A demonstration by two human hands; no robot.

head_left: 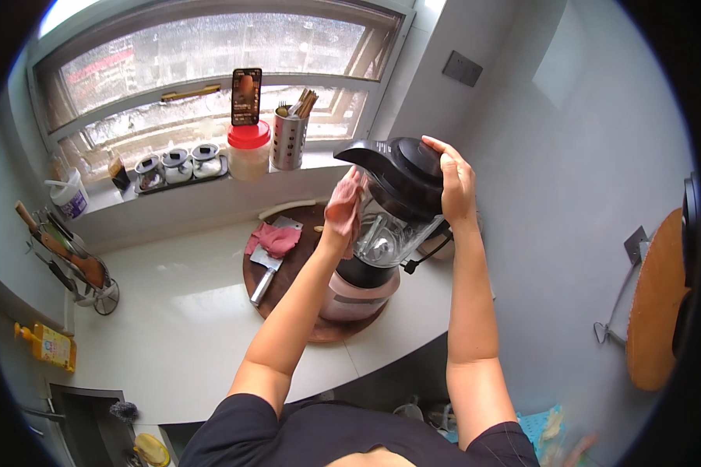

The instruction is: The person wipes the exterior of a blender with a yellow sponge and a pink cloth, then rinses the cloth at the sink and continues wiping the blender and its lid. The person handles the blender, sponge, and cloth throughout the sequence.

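A blender stands upright on a round wooden chopping board (pixel 321 334), its pink base (pixel 359 298) below a clear jug (pixel 385 239). On top sits a black lid (pixel 409 169) with a spout-like front pointing left. My left hand (pixel 337 229) holds a pink cloth (pixel 344 204) against the jug's left side. Around the right edge of the lid curls my right hand (pixel 460 190), with its fingers over the top. Left of the blender, a cleaver (pixel 264 280) lies on the board, partly covered by a second pink cloth (pixel 276 239).
On the windowsill are lidded jars (pixel 177 166), a red-lidded container (pixel 249 152) with a phone (pixel 246 96) above it, and a metal utensil holder (pixel 290 140). A utensil rack (pixel 87 268) and a yellow pump bottle (pixel 52 348) stand left. A black plug (pixel 409 267) hangs beside the jug.
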